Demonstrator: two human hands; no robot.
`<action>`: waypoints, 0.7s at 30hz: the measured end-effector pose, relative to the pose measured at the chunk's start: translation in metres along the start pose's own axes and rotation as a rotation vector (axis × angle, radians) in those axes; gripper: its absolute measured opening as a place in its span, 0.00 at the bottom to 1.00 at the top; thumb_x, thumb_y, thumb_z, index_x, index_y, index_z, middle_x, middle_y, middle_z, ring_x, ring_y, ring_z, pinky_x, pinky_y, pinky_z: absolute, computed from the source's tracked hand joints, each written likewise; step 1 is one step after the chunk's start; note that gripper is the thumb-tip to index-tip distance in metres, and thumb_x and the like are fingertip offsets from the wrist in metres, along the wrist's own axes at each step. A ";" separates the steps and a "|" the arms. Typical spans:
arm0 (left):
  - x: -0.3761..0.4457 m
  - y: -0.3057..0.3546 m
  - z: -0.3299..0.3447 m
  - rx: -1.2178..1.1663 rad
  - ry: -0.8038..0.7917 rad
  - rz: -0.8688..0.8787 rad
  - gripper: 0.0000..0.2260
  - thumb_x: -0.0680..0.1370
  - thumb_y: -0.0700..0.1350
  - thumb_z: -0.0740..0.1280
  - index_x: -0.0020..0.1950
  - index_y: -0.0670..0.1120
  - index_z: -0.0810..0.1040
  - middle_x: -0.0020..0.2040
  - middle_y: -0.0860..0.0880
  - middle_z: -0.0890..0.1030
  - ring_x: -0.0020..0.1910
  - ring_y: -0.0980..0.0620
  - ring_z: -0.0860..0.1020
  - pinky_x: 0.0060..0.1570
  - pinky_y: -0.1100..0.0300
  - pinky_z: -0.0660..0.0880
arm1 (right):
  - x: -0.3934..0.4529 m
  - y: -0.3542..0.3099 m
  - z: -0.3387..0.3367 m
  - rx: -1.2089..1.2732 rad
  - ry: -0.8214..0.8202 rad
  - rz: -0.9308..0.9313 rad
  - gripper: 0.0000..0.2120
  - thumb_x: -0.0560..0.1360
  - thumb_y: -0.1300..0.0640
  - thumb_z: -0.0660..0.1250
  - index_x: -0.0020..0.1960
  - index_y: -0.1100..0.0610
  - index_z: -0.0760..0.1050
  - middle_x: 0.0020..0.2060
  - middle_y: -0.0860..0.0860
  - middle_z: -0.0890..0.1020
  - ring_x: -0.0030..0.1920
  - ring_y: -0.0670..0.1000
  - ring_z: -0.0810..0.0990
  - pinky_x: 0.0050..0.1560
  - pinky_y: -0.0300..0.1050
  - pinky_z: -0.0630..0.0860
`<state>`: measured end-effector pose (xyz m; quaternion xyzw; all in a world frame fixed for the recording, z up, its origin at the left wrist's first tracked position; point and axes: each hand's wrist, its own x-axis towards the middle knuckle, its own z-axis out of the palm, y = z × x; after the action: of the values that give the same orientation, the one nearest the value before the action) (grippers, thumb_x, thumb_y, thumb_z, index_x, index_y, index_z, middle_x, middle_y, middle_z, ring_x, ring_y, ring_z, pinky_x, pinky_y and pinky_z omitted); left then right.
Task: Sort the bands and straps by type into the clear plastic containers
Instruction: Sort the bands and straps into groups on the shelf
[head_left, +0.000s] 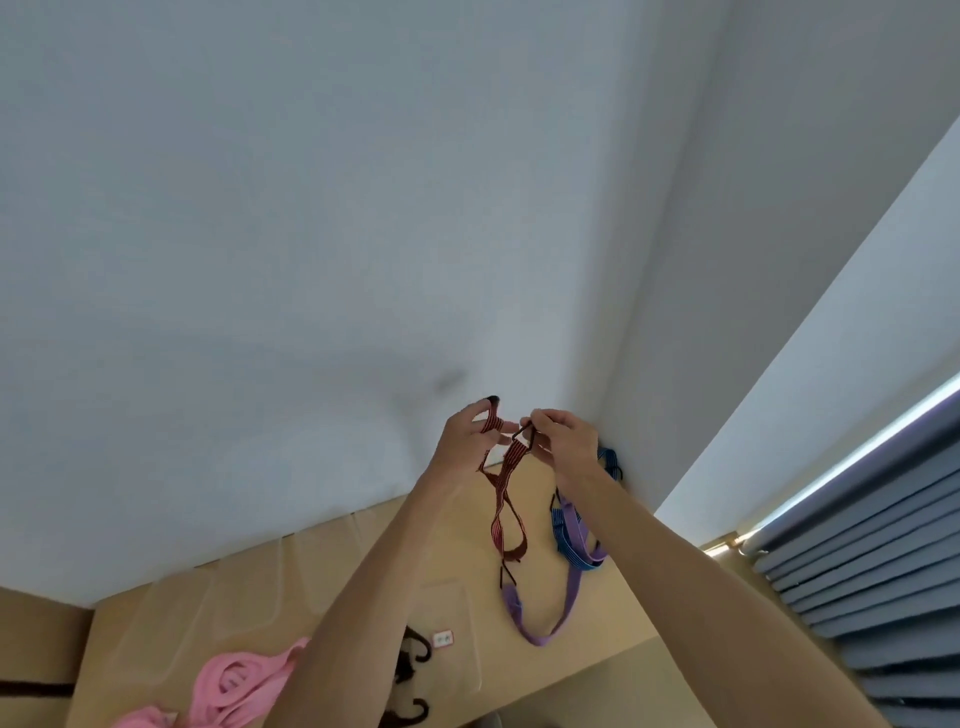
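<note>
Both my hands are raised above the table and hold a red-and-black striped strap (503, 498). My left hand (467, 441) grips one end of it, wrapped over the fingers. My right hand (563, 441) pinches the strap's black hook at the other end. The rest of the strap hangs down in a twisted loop. On the table below lie a purple band (563, 603) and a blue striped strap (563, 535). A clear plastic container (457, 623) stands under my left forearm with black hooks inside. Pink bands (236, 680) fill another clear container at the lower left.
The wooden table (613, 639) sits in a corner against white walls. More clear containers (244, 587) stand along the wall at the left. Grey-blue window blinds (872, 571) are at the right. A small white tag (443, 638) lies in the container.
</note>
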<state>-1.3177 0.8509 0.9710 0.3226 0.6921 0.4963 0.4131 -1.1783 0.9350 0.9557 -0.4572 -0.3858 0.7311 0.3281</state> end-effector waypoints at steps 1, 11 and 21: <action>0.000 -0.001 -0.005 -0.025 -0.021 0.005 0.20 0.78 0.30 0.63 0.68 0.44 0.74 0.44 0.55 0.87 0.43 0.56 0.85 0.43 0.68 0.77 | -0.002 0.000 0.004 0.003 -0.003 0.017 0.04 0.76 0.60 0.73 0.49 0.60 0.81 0.45 0.56 0.86 0.42 0.51 0.84 0.47 0.45 0.81; -0.025 -0.021 -0.037 -0.130 -0.090 0.037 0.23 0.72 0.25 0.62 0.53 0.49 0.84 0.49 0.47 0.87 0.46 0.53 0.84 0.42 0.64 0.77 | -0.024 0.001 0.037 0.091 -0.286 0.207 0.08 0.81 0.58 0.64 0.43 0.58 0.73 0.48 0.62 0.80 0.50 0.59 0.78 0.52 0.55 0.77; -0.054 -0.031 -0.043 0.019 0.011 -0.004 0.10 0.76 0.28 0.60 0.49 0.41 0.76 0.43 0.44 0.84 0.33 0.53 0.80 0.39 0.61 0.76 | -0.041 0.002 0.068 -0.200 -0.010 -0.209 0.03 0.75 0.63 0.71 0.44 0.61 0.78 0.41 0.62 0.84 0.35 0.51 0.79 0.39 0.45 0.76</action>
<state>-1.3328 0.7774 0.9624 0.3226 0.6995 0.4907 0.4073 -1.2264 0.8818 0.9907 -0.4410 -0.5038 0.6532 0.3535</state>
